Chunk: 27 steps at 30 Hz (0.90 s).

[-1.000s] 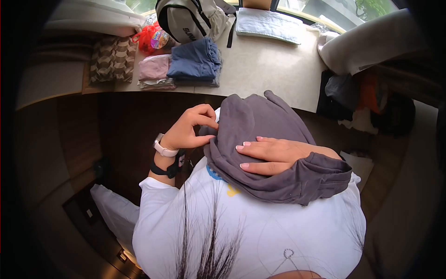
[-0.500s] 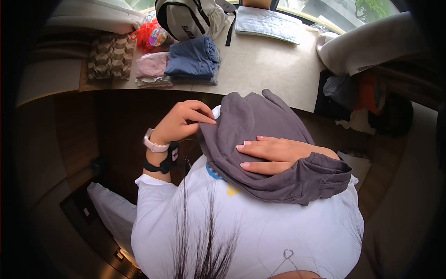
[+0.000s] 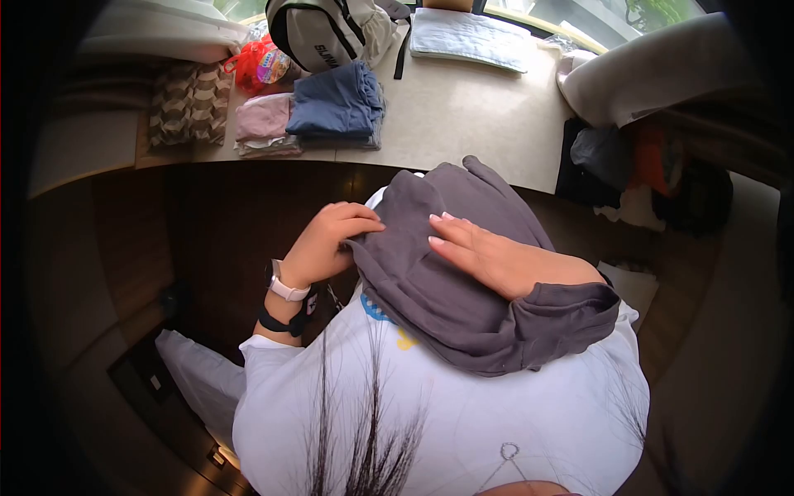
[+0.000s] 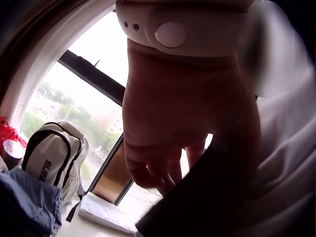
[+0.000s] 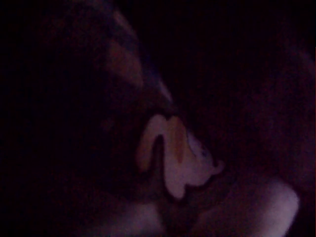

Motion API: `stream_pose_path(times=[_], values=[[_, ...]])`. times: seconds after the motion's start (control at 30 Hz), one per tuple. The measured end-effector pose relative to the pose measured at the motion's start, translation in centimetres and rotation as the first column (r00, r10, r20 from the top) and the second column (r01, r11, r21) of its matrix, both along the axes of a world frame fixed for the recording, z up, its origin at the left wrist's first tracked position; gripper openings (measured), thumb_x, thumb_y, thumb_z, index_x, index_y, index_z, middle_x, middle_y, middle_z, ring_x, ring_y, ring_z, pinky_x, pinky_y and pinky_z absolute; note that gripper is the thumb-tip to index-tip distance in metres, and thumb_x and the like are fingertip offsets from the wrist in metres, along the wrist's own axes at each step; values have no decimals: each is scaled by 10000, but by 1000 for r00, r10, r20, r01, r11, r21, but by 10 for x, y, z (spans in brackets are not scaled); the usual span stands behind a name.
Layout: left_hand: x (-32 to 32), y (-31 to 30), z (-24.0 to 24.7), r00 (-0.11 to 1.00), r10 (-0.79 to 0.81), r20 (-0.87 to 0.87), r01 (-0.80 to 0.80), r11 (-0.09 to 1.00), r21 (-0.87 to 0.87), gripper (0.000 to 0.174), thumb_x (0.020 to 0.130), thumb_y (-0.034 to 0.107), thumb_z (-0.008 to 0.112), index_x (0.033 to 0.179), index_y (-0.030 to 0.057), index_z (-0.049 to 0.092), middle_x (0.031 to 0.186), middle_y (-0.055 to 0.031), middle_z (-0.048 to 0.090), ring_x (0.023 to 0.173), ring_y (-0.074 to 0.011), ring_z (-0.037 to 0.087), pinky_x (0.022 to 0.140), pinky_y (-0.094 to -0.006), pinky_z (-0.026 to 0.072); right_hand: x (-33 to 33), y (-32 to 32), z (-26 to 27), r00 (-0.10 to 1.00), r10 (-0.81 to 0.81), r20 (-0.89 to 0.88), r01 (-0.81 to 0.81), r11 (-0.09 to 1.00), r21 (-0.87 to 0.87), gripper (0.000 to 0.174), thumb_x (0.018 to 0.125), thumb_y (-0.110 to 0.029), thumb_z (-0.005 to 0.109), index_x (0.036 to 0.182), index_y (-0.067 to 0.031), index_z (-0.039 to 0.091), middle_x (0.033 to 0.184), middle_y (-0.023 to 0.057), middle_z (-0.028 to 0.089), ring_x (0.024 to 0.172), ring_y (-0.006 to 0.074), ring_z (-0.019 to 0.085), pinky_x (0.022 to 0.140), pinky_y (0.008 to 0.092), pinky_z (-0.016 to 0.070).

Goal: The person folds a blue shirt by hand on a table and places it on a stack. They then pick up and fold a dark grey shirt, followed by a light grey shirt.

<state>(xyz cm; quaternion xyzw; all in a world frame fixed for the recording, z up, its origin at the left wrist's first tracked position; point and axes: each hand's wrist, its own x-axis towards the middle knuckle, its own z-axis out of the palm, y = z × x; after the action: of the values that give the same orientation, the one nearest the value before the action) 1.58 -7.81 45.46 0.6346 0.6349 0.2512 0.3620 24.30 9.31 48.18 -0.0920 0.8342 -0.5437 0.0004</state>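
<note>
A dark grey garment (image 3: 413, 289) drapes over the person's lap and front, bunched around the right wrist. The left hand (image 3: 327, 241) pinches its left edge between thumb and fingers. In the left wrist view, dark cloth (image 4: 197, 197) hangs from that hand's thumb side. The right hand (image 3: 496, 258) comes out of the bunched cloth, its fingers straight and slanting up and left over the garment. The right wrist view is very dark under the fabric; a pale cartoon print (image 5: 180, 155) shows there.
Ahead is a pale counter (image 3: 471, 124) with a folded blue garment (image 3: 335, 103), folded pink cloth (image 3: 265, 117), a backpack (image 3: 322, 41), a red bag (image 3: 258, 66) and a folded white towel (image 3: 467, 40). A patterned cushion (image 3: 190, 103) lies left, dark bags (image 3: 600, 157) hang right.
The left hand has shifted its grip along the garment's left edge, swinging out left and then back. The right hand has lifted and tilted, its fingertips now pointing further up.
</note>
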Motion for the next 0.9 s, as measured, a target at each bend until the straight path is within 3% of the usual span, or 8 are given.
stream_pose_path(times=[0.03,0.2,0.3,0.5,0.57,0.7,0.8,0.9], values=[[-5,1,5,994,26,-110,-21,999,50,215,588,79,635,801,48,628,860,-54,605,847,-241,544,780,-328,402,1,-1,0,998,14,59,-14,1000,-4,637,831,-315,451,1332,1,217,1339,234,285,1269,366,243,1042,423,208],[-36,25,35,913,258,-316,-107,899,425,105,583,147,643,628,73,584,837,-28,592,887,-248,529,797,-352,352,6,-16,-38,972,138,188,-109,981,-157,668,823,-332,440,1325,36,198,1352,237,263,1281,338,230,1052,385,197],[-32,64,41,902,179,-394,17,895,446,106,618,178,613,666,87,588,943,-63,568,980,-270,490,850,-360,319,-10,6,15,908,297,297,-225,941,-254,652,824,-322,434,1321,35,209,1349,237,271,1274,326,252,1046,382,212],[48,128,-69,998,9,-55,18,876,482,299,719,135,564,1017,119,583,1189,-138,427,997,-330,467,890,-403,348,5,18,13,946,306,111,-268,926,-265,597,872,-380,355,1320,0,249,1346,204,303,1249,323,301,1037,393,238],[78,106,-51,989,129,-69,-114,974,195,353,762,120,532,1112,86,509,1196,-165,412,999,-354,464,890,-404,365,22,31,5,952,304,49,-259,877,-404,594,875,-386,345,1320,-3,252,1346,200,305,1247,321,304,1036,394,240],[47,82,-56,790,-9,613,207,945,-252,455,810,129,543,1234,35,407,1229,-179,437,1087,-256,468,929,-337,348,55,54,-35,970,239,-51,-194,623,-758,590,882,-399,326,1319,-9,258,1346,192,308,1244,317,310,1035,396,243],[38,55,-71,464,255,848,241,885,-398,463,814,152,573,1228,9,423,1220,-152,475,1091,-207,469,933,-311,342,67,60,-79,995,95,-21,-50,323,-945,588,887,-409,312,1319,-14,262,1346,186,311,1241,315,315,1034,397,245],[32,60,-67,765,-85,638,341,895,-289,451,819,191,583,1199,-12,449,1198,-141,503,1089,-220,474,931,-306,342,69,65,-129,997,-54,53,51,-37,-998,586,892,-418,297,1319,-18,267,1347,181,314,1239,312,319,1033,399,248]])
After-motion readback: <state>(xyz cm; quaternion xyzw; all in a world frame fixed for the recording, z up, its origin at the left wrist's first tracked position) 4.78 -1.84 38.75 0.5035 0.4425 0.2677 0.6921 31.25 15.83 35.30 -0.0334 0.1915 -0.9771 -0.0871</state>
